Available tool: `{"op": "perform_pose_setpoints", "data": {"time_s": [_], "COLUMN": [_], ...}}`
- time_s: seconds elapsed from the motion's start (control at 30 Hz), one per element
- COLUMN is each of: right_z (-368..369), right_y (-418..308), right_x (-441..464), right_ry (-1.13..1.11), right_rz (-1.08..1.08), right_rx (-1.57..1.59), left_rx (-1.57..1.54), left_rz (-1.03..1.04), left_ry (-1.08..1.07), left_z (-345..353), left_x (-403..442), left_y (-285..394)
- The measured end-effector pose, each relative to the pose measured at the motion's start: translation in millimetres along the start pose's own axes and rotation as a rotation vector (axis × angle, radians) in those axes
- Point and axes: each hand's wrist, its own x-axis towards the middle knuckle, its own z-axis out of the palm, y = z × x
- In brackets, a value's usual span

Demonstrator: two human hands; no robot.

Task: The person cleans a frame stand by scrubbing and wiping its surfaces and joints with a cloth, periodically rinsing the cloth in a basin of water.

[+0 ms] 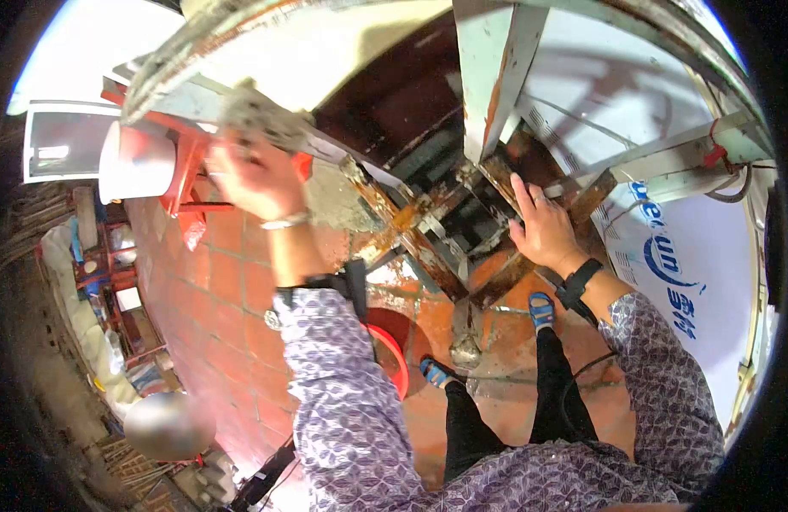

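My left hand [261, 183], smeared by motion, is closed on a grey rag [270, 119] at the upper left, beside the pale rail of a worn frame. My right hand [547, 232] rests on the rusty bars of the frame's base [500, 181], its thumb and forefinger stretched out and apart; the other fingers are partly hidden. A pale green post [483, 77] rises from where these bars meet. Rust and flaking paint cover the crossed bars, and a dirty foot [466, 352] stands on the tiles below.
On the left, a white bucket [138, 162] sits by a red stand [187, 171]. A red basin [389, 358] is on the tiled floor [232, 299] under my left arm. White sheeting with blue lettering [662, 256] stands at the right. A cable [581, 375] runs near my leg.
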Motion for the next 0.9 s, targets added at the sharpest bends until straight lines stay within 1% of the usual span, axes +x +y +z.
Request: {"op": "perform_pose_setpoints", "data": {"time_s": [0.07,0.13,0.17,0.23,0.27,0.33,0.4,0.47,0.5,0.53,0.57,0.6,0.63,0.67,0.7,0.73,0.77,0.8,0.83,0.87,0.9], "right_z": [2,3,2,5,4,3,2,1,3,4,5,4,3,2,3,4,3,5,8,17,29], "right_y": [1,2,2,5,4,2,-1,2,3,3,0,-1,-1,0,-1,-1,1,2,3,11,22], "right_x": [-1,0,-1,-1,-1,0,-1,1,1,0,-3,-3,1,3,1,0,3,1,0,-3,-5], "right_ry": [0.013,0.01,0.013,0.044,0.04,0.056,0.05,0.044,0.046,0.042,0.033,-0.009,-0.039,-0.034,-0.025,-0.016,-0.014,0.007,0.026,0.014,0.041], "right_rz": [-0.003,-0.012,-0.026,-0.05,-0.057,-0.056,-0.049,-0.034,-0.043,-0.055,-0.061,-0.015,0.032,0.031,0.022,0.007,0.003,-0.012,-0.029,-0.03,-0.068], "right_rx": [-0.015,-0.04,-0.033,-0.018,-0.013,-0.028,-0.022,-0.026,-0.025,-0.023,-0.022,-0.021,-0.026,-0.031,-0.078,-0.128,-0.138,-0.121,-0.103,-0.105,-0.124], "left_rx": [0.172,0.091,0.09,-0.435,-0.426,-0.497,-0.573,-0.789,-0.839,-0.935,-0.997,-1.062,-1.369,-1.678,-1.632,-1.702,-1.851,-1.918,-1.841,-2.086,-2.03], "left_rz": [-0.183,-0.243,-0.24,-0.879,-0.878,-0.812,-0.8,-0.777,-0.76,-0.87,-0.956,-1.035,-1.055,-1.065,-1.242,-1.177,-1.25,-1.159,-1.223,-0.99,-1.066], "left_ry": [-0.426,-0.463,-0.452,0.029,0.032,0.152,0.273,0.36,0.357,0.395,0.292,0.188,0.199,0.203,0.292,0.098,0.055,-0.112,-0.246,-0.519,-0.57], "left_z": [0,12,15,16,6,-18,-43,-59,-57,-46,-36,-24,-10,-2,1,-3,-10,-5,-4,-3,-8], "left_x": [-55,-111,-114,-117,-101,-55,-16,21,33,43,49,56,66,76,78,65,46,26,22,19,17], "left_y": [4,-15,-13,-9,1,23,49,80,86,90,93,96,101,115,133,139,147,153,166,173,178]}}
